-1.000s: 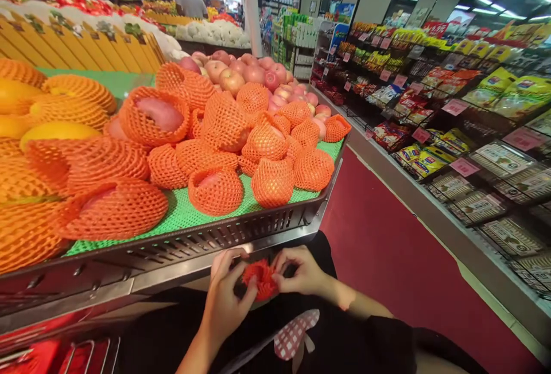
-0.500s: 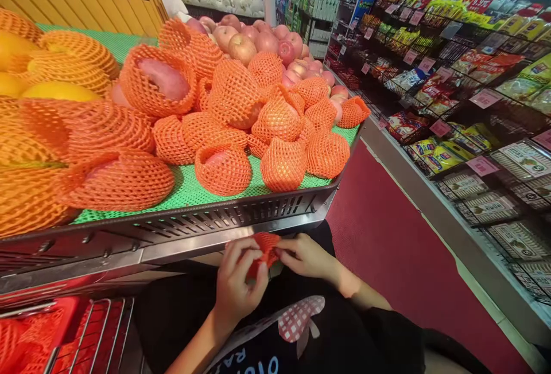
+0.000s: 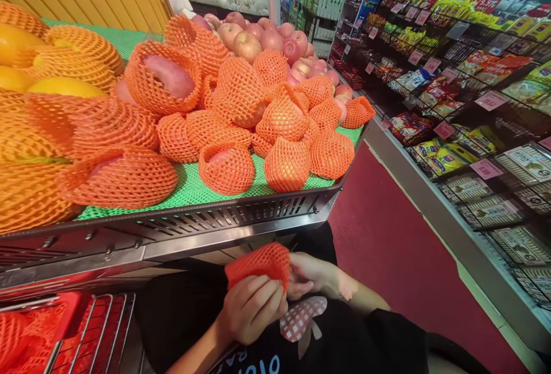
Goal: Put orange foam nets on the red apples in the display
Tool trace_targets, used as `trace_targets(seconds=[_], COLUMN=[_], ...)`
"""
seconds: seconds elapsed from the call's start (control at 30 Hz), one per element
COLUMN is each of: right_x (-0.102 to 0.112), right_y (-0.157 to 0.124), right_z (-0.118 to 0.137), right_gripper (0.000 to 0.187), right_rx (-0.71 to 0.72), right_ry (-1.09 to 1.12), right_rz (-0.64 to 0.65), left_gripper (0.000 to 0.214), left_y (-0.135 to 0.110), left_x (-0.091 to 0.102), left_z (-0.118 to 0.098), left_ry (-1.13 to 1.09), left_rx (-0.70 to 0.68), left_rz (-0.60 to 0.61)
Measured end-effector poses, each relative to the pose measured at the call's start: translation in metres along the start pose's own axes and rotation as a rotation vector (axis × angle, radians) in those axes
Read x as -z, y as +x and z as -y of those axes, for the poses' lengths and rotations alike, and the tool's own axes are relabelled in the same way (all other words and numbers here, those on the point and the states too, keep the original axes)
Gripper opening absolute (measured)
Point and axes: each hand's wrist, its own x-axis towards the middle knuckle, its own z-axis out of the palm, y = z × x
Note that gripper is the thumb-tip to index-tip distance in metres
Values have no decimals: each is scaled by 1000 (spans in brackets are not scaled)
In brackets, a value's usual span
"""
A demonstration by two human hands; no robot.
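Note:
An orange-red foam fruit net (image 3: 258,262) is held up in front of my lap, below the edge of the display. My left hand (image 3: 253,308) is closed round its lower side, fingers wrapped over the mesh. On the other side, my right hand (image 3: 312,275) has its fingers curled at the net's right edge, partly hidden by it. Whether anything is inside the net I cannot tell. Just beyond, several fruits in orange foam nets (image 3: 286,164) lie on the green mat (image 3: 185,187) of the display.
Bare red apples (image 3: 247,47) are heaped behind the netted fruit, and yellow fruits (image 3: 64,88) lie at left. The display's black slatted edge (image 3: 215,216) runs before me. A red basket (image 3: 77,316) with orange nets stands lower left. Snack shelves (image 3: 451,133) line the right, beyond red flooring.
The foam net has come nearer to me and spread wider. My left hand has gone from a fingertip hold to a wrapped grip, and my right hand has moved slightly lower.

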Motion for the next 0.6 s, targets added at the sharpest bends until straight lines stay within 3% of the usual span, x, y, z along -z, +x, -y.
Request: trace_targets(seconds=[0.07,0.13,0.27,0.3,0.43,0.5,0.6], right_x=[1,-4,-26,-33,-55,-61,-60], right_y=[0,0,-1,-1,-3,-3,-2], right_z=[1,4,13,15,21,20,16], right_gripper=[65,55,16,13,36,47,48], right_rx=[146,311,605,641,592,562,577], right_ry=[130,214,311,294,111,30,5], right_rz=[-17,-129,-401,-444,-372,-338,-386], left_gripper=[8,10,10,10,6,14,11], left_y=[-5,-10,-13,-12,-4,0,1], left_x=[-1,-2,-5,-6,-12,-14,-14], left_z=[-1,-1,0,0,1,1,2], left_ry=[-24,-35,-25,-14,26,7,41], left_rx=[-10,-8,15,31,189,279,366], left_rz=[-24,-64,-62,-40,55,85,104])
